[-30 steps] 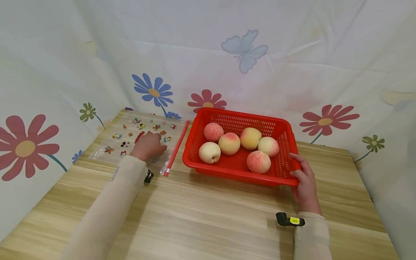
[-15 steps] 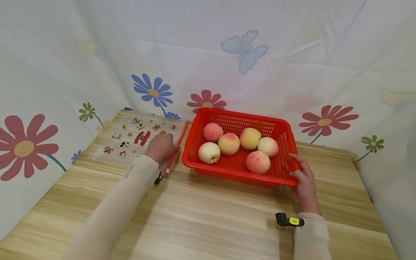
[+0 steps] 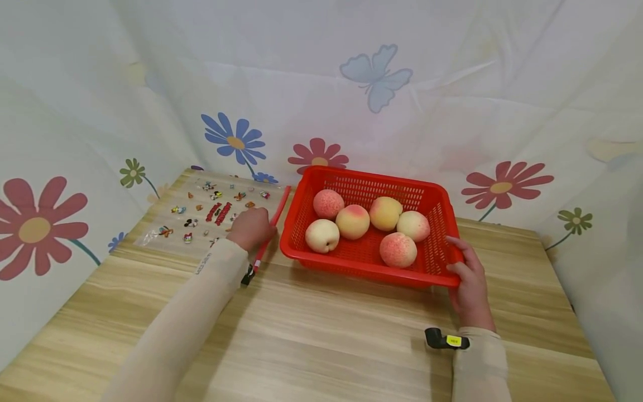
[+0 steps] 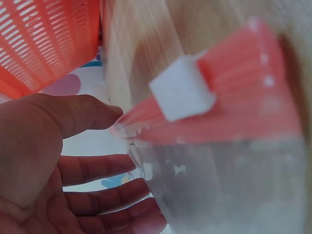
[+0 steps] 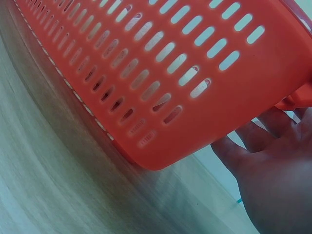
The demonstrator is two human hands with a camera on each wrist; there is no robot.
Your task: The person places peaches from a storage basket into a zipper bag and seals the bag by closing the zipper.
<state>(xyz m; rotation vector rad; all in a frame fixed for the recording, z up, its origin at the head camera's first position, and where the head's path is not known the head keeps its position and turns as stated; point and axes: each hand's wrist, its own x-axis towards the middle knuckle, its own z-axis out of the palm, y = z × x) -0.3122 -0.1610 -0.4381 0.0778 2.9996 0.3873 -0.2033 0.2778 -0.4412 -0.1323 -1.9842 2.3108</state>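
A clear zip bag (image 3: 171, 218) with small colourful cartoon prints lies flat at the left of the table. My left hand (image 3: 253, 229) is at its red zip strip (image 3: 280, 205); in the left wrist view the thumb (image 4: 92, 113) and fingers pinch the strip's edge, near the white slider (image 4: 183, 87). On the right, my right hand (image 3: 471, 285) grips the short right side of a red plastic basket (image 3: 351, 269), thumb over the rim and other fingers partly hidden. Several pink and pale yellow peaches (image 3: 398, 250) lie inside the basket.
The wood-grain table (image 3: 326, 346) meets a white flowered curtain (image 3: 276, 44) at the back and both sides. Black camera mounts (image 3: 447, 339) sit on the wrists. The basket stands just right of the bag's red strip.
My left hand has moved right from over the bag's printed middle to its red zip strip, uncovering red lettering. The right hand and basket stay in place.
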